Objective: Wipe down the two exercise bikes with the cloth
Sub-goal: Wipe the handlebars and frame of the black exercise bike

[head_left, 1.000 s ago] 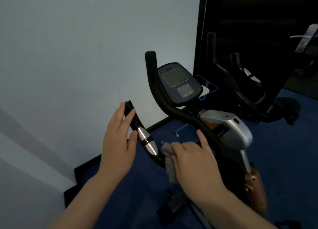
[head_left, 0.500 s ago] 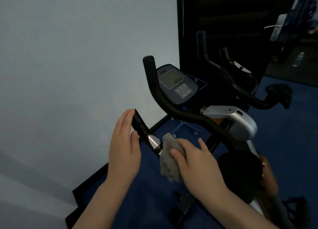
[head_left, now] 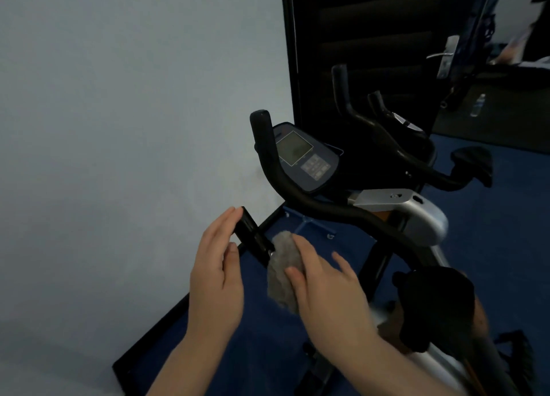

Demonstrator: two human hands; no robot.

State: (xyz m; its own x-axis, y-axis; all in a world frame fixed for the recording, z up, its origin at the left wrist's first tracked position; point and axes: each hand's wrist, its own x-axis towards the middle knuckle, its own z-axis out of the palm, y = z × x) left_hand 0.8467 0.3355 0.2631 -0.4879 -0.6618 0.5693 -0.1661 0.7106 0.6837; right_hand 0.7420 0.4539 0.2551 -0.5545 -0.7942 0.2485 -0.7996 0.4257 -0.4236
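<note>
You see a fuzzy, matt grey cloth against the near handlebar, whose black grip looks matt and rubbery. The console is smooth dark plastic with a dull grey screen, the frame cover satin silver, and the floor a rough blue carpet.

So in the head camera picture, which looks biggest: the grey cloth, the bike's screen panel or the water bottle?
1. Screen panel
2. Grey cloth, though it is nearer the camera, so this is unsure
3. Water bottle, far away and tiny
</note>
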